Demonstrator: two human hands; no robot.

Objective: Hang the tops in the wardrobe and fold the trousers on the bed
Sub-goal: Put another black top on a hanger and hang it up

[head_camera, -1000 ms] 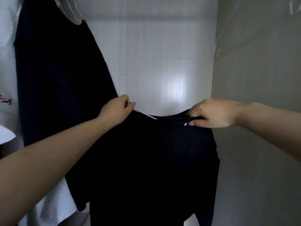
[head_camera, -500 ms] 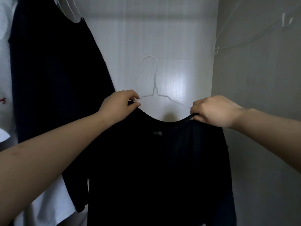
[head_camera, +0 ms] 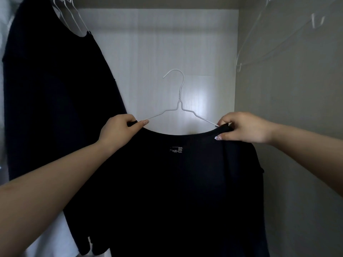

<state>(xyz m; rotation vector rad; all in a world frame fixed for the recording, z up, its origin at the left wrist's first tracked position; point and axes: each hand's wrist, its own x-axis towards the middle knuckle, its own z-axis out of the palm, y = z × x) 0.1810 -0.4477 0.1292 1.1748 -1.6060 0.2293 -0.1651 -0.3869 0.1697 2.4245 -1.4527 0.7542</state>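
Observation:
A black top hangs in front of me on a white wire hanger, its hook upright and free in the air inside the wardrobe. My left hand pinches the top's left shoulder at the neckline over the hanger arm. At the right shoulder, my right hand grips the neckline edge where the other hanger arm enters the cloth. A small label shows inside the collar.
Another black top hangs on white hangers at the upper left, with a white garment behind it. The wardrobe's white back panel lies ahead and a grey side wall stands at the right.
The hanger has turned upright and risen, with its hook standing clear above the neckline. Both hands moved apart to the shoulders, and the top now hangs spread and flat.

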